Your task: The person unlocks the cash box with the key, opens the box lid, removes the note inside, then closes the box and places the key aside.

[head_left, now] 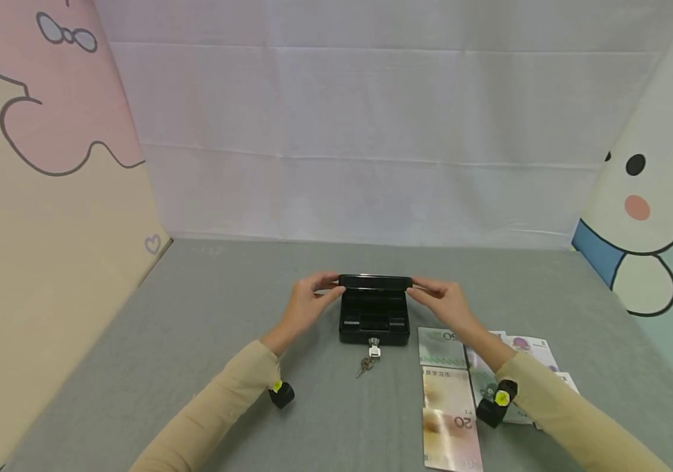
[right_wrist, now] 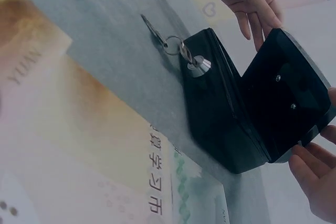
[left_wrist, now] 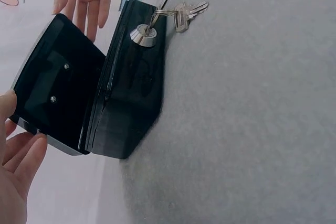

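Observation:
A small black cash box [head_left: 374, 333] sits on the grey table with its lid [head_left: 375, 282] raised. My left hand [head_left: 307, 305] pinches the lid's left corner between thumb and fingers. At the opposite corner my right hand [head_left: 447, 307] grips the lid the same way. Two screw heads show on the lid's inner face in both wrist views. From the silver lock [left_wrist: 144, 35] on the box's front, a key sticks out, and a ring of keys [head_left: 364, 366] hangs from it onto the table.
Right of the box lie a green banknote marked 50 [head_left: 441, 347] and overlapping banknotes marked 20 [head_left: 453, 439]. More banknotes [head_left: 533, 351] lie partly under the right forearm. A white cloth [head_left: 371, 144] hangs behind the table, with printed panels on both sides.

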`<state>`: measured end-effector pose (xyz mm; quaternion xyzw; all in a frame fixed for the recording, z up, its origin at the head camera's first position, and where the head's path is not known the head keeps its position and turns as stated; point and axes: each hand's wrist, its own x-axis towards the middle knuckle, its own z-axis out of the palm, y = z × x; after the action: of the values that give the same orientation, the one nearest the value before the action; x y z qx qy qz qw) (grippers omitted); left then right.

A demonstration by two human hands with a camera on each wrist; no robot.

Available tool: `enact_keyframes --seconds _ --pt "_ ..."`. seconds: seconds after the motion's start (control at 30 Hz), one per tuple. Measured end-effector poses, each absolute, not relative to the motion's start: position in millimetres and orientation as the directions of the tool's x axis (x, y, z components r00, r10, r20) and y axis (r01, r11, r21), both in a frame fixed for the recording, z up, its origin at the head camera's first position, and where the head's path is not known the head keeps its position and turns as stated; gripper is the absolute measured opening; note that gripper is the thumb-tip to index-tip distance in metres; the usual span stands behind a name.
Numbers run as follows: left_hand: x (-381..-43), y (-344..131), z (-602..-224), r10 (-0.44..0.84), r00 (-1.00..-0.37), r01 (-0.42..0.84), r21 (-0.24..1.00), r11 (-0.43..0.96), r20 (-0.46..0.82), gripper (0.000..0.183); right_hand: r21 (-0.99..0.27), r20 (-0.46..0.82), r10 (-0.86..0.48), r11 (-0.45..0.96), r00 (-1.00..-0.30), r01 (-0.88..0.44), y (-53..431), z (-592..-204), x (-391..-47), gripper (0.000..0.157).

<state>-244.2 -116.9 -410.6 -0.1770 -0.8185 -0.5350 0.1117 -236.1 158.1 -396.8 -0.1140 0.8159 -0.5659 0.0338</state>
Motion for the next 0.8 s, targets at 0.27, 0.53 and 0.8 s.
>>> enact_keyframes --seconds 0.27,0.53,0.8 --pt "-224.9 -115.4 -398.3 0.203 -0.903 0.426 0.845 0.323 0.378 0.031 -0.937 0.092 -0.217 0.311 -0.972 -0.158 156.0 -401.9 -224.8 0.046" --pt "-209.9 -118.1 -397.6 0.242 -0.9 0.428 0.843 0.326 0.363 0.036 -0.93 0.141 -0.255 0.296 -0.957 -0.216 151.4 -410.8 -213.7 0.048" --pt "-204.0 -118.5 -405.6 0.263 -0.916 0.379 0.87 0.316 0.304 0.041 -0.92 0.177 -0.236 0.306 -0.955 -0.247 147.5 -422.3 -206.2 0.048"
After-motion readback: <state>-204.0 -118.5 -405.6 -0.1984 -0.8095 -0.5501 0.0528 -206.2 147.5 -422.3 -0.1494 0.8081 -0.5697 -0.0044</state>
